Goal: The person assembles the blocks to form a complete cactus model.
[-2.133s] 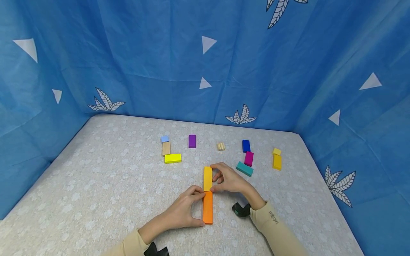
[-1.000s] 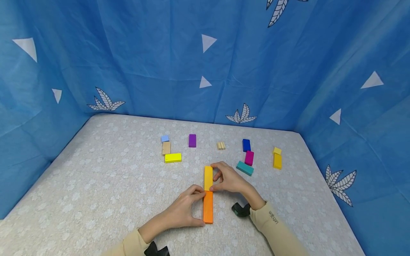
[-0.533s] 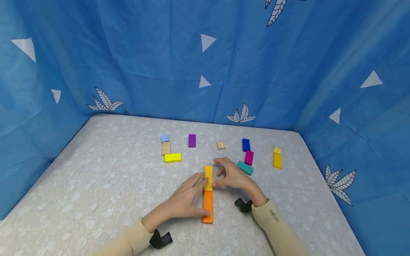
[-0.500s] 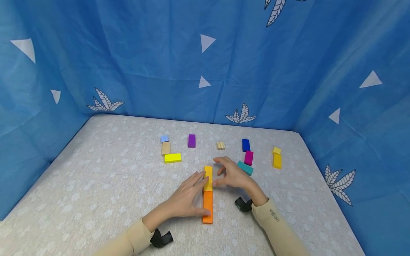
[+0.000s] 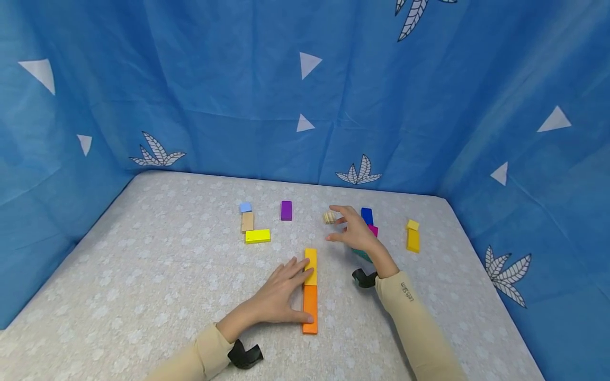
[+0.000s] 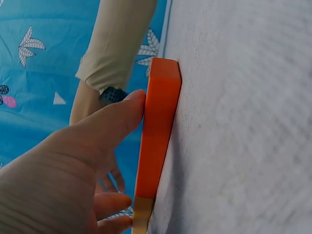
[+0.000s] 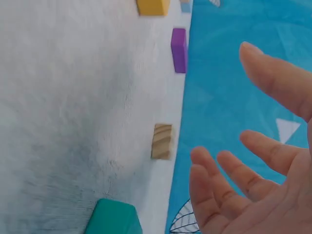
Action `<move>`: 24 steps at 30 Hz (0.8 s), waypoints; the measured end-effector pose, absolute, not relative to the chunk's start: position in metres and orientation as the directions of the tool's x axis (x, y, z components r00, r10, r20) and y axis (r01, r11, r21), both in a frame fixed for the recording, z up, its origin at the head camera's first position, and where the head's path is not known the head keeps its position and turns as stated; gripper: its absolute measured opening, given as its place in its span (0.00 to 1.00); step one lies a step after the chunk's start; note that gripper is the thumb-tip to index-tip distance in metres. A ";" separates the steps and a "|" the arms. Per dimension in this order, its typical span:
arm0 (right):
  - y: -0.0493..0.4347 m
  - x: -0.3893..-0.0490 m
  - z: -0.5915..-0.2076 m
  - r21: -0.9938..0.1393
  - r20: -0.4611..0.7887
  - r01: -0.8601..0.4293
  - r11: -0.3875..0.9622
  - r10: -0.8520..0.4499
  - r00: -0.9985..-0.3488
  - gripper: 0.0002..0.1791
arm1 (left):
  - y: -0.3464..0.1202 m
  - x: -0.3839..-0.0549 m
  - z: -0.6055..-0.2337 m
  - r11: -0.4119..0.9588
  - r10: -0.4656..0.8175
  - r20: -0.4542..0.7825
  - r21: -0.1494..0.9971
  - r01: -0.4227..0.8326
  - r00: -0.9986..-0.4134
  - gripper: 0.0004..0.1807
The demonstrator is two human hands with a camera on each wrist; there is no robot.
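An orange block (image 5: 310,307) and a yellow-orange block (image 5: 311,255) lie end to end in a straight line at the table's middle. My left hand (image 5: 278,296) rests over them from the left, thumb on the orange block and fingertips on the yellow-orange one, fingers spread. In the left wrist view the thumb lies along the orange block's (image 6: 161,131) top face. My right hand (image 5: 356,230) is above the table with fingers apart and nothing between them, near a small wood-grained block (image 5: 329,217). It partly hides a teal block (image 5: 363,255) and a magenta block (image 5: 374,230).
On the left lie a bright yellow block (image 5: 258,236), a tan block (image 5: 247,221) and a light blue block (image 5: 245,207). A purple block (image 5: 286,210) and a dark blue block (image 5: 367,216) lie farther back. Two yellow blocks (image 5: 413,241) touch at the right. Blue curtains (image 5: 229,95) surround the table.
My right hand has let go of the yellow-orange block and moved up and right toward the wood-grained block. My left hand has spread from the orange block's side to lie across both blocks.
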State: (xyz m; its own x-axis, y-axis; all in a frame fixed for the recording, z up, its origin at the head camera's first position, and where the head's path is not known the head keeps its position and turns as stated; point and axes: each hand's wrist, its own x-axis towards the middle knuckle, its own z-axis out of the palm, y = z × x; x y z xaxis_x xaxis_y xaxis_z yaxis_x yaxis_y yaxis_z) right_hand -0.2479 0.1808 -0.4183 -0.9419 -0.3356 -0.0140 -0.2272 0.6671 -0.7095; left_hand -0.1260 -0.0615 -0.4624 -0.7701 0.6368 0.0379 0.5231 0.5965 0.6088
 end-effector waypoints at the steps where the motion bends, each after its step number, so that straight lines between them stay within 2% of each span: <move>1: 0.181 -0.251 -0.419 -0.711 -0.017 -0.217 0.669 -0.325 -0.945 0.44 | -0.061 -0.126 -0.463 0.598 0.637 0.037 0.606 0.525 -0.770 0.54; 13: 0.178 -0.282 -0.428 -0.806 -0.160 0.040 0.591 -0.152 -0.975 0.39 | -0.061 -0.126 -0.468 0.598 0.630 0.060 0.598 0.533 -0.774 0.54; 24: 0.175 -0.294 -0.441 -0.785 -0.219 0.104 0.610 -0.117 -0.969 0.34 | -0.061 -0.127 -0.471 0.598 0.630 0.074 0.589 0.544 -0.773 0.54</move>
